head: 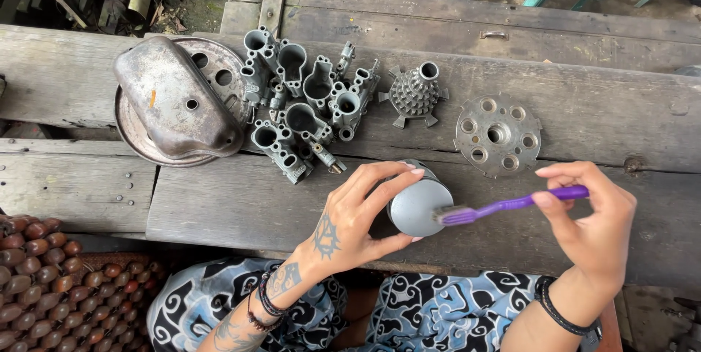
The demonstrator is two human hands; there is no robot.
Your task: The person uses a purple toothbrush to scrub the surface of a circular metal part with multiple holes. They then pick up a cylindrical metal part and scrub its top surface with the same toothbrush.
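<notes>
my left hand (349,222): fingers curled around a grey metal cylinder (418,207)
my right hand (593,222): pinching a purple toothbrush (511,204), bristles touching the cylinder

You have no packages, labels, signs or screens in front of you — nothing boxed, wrapped, printed or lit shows anywhere in this view.
</notes>
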